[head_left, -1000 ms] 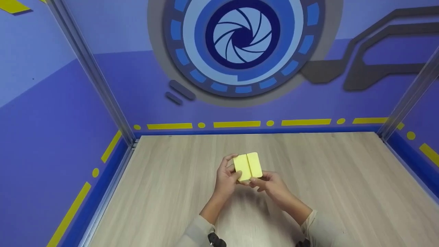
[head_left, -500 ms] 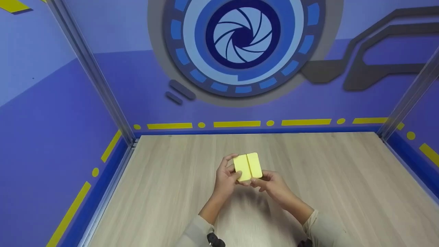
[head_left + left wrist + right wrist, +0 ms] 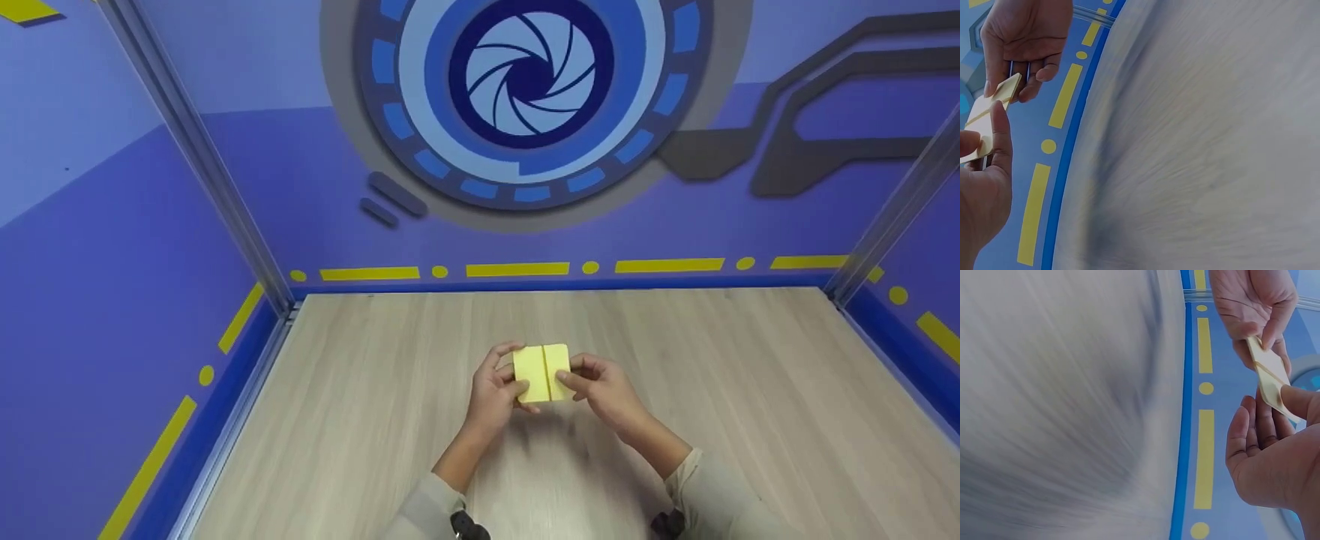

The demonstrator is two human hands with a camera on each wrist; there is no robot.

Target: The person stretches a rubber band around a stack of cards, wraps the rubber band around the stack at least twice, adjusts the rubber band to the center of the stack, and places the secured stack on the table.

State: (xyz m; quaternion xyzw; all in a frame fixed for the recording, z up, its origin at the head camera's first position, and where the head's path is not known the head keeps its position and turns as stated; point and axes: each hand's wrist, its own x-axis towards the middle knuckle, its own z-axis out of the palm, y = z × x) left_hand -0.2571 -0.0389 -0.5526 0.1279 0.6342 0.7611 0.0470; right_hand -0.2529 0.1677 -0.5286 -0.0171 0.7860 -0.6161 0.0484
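A thin, pale-yellow square piece (image 3: 532, 367) with rounded corners and a straight dark line across its face is held up over the table in the head view. My left hand (image 3: 491, 390) grips its left side, thumb on the front face and the other fingers around the edge and behind. At the right edge, my right hand (image 3: 611, 395) pinches it, thumb on the front. The right wrist view shows the slim edge of the yellow piece (image 3: 1270, 367) between both hands, with the right hand's other fingers (image 3: 1239, 430) loosely bent below it.
Beneath the hands lies a light wood-grain table (image 3: 375, 420). A blue-purple printed wall (image 3: 285, 195) with yellow dashes rises behind it, and metal posts (image 3: 202, 161) stand at the corners. Black straps (image 3: 469, 525) show at the sleeve cuffs.
My right hand has shifted from the piece's lower right corner up to its right edge. The yellow piece has turned slightly upright and sits a little lower in view. The left hand keeps its grip.
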